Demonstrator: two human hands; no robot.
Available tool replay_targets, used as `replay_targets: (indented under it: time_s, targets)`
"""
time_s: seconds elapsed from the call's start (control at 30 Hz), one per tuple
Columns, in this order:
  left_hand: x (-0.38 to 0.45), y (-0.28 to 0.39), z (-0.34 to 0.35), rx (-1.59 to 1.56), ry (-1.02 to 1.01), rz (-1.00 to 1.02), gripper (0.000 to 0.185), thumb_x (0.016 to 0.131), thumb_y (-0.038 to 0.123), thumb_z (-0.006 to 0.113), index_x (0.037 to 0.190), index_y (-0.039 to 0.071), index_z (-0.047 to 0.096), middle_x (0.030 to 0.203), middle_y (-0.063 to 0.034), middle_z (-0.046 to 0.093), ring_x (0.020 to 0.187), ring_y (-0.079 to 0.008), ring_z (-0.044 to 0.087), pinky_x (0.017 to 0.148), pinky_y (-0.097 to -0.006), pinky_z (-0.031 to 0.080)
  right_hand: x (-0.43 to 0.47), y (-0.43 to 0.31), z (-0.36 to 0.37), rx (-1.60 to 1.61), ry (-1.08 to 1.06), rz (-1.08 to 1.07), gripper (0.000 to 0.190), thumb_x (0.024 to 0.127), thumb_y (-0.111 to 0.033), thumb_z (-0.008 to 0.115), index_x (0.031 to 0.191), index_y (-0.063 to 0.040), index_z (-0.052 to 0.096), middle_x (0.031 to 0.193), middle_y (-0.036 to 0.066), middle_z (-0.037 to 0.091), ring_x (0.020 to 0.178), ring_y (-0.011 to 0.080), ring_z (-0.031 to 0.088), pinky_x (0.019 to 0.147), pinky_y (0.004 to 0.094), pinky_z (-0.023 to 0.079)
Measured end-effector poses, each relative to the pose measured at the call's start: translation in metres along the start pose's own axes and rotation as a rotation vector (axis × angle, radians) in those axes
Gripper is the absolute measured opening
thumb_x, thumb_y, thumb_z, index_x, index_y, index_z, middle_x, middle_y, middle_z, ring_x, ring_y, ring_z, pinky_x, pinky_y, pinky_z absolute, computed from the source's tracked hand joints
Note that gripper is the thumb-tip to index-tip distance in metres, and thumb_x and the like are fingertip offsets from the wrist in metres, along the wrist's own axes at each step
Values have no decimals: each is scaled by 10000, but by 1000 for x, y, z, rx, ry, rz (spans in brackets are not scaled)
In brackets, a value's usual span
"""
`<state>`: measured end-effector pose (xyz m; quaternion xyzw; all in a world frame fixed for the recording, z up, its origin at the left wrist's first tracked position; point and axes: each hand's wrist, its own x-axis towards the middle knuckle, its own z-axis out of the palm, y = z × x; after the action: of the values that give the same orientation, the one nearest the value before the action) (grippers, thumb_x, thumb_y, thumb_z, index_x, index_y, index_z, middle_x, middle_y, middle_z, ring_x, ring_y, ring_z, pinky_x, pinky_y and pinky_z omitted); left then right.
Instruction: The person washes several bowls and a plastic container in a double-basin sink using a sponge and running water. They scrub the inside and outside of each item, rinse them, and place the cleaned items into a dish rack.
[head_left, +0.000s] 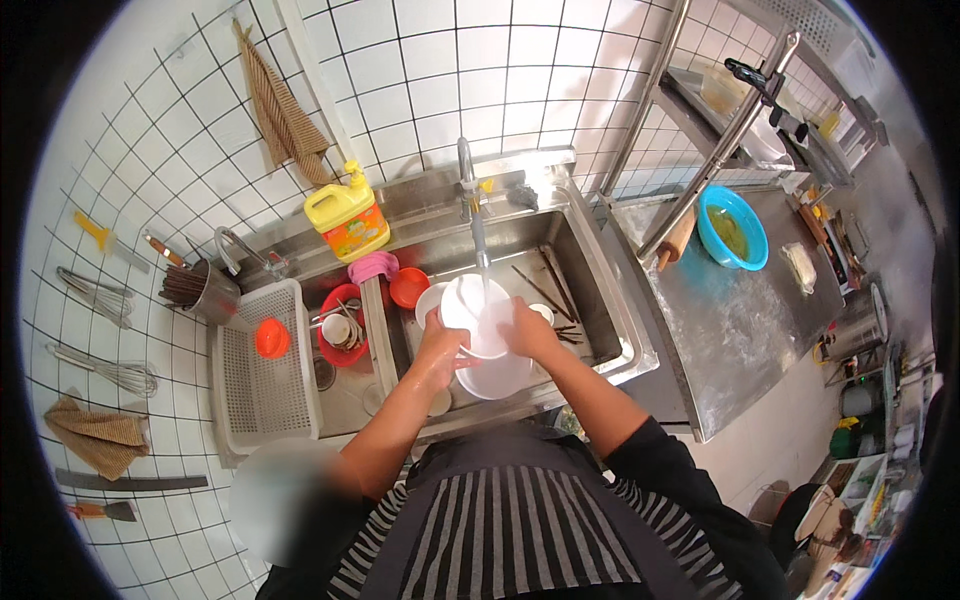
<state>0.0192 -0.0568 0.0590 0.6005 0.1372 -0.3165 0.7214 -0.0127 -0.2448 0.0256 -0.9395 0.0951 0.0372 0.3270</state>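
Observation:
Over the right basin of a steel sink (611, 300), my left hand (441, 346) grips the left rim of a white bowl (472, 307). On the bowl's right side is my right hand (527, 330), its fingertips partly hidden behind or inside white ware. Water runs from the faucet (478, 225) into the bowl. More white dishes (495, 379) lie below and behind it. An orange-red bowl (409, 288) sits to the left. Chopsticks (551, 281) and a small white cup (541, 313) rest on the basin floor.
Left are a white perforated basket (307, 405) holding orange bowls (272, 338), and a red basin (325, 352) with cups and spoons. A yellow detergent jug (347, 217) and pink cloth (373, 266) sit behind. The right counter holds a blue basin (757, 232) and rolling pin (679, 238). Another person appears lower right.

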Motion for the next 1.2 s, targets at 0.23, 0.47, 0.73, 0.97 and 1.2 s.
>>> replay_targets:
  time_s: [0.23, 0.47, 0.73, 0.97, 1.2]
  targets:
    - [11, -20, 24, -119, 378, 401, 965, 660, -138, 529, 1543, 127, 246, 1430, -118, 463, 1337, -309, 470, 971, -388, 544, 3, -18, 31, 1161, -394, 407, 242, 911, -108, 531, 1142, -39, 548, 673, 46, 537, 422, 96, 424, 354, 268, 319]
    - [-3, -9, 19, -179, 127, 189, 941, 727, -107, 505, 1553, 254, 235, 1463, -136, 429, 1261, -369, 539, 758, -538, 613, 36, -3, 18, -12, -114, 3, 412, 932, -182, 596, 1236, 67, 476, 1027, 310, 699, 988, 464, 697, 866, 524, 556]
    - [4, -22, 19, -327, 216, 174, 912, 714, -121, 507, 1518, 233, 264, 1490, -104, 415, 1289, -355, 528, 767, -523, 620, 25, -7, 22, 239, -111, 104, 364, 915, -129, 608, 1203, 75, 517, 910, 249, 706, 713, 388, 700, 610, 459, 551]
    - [3, -25, 32, -491, 310, 254, 883, 702, -121, 502, 1492, 227, 319, 1436, -118, 480, 1225, -379, 587, 772, -536, 620, 24, -23, 8, 480, -283, 305, 451, 905, -193, 649, 1226, 54, 449, 969, 317, 693, 913, 483, 695, 820, 558, 537]
    - [-1, -16, 19, -342, -12, -15, 871, 723, -128, 572, 1493, 205, 338, 1410, -119, 482, 1235, -355, 565, 854, -551, 606, 37, -2, -7, -79, -162, -33, 429, 867, -192, 619, 1177, 81, 507, 970, 309, 698, 967, 483, 683, 873, 547, 532]
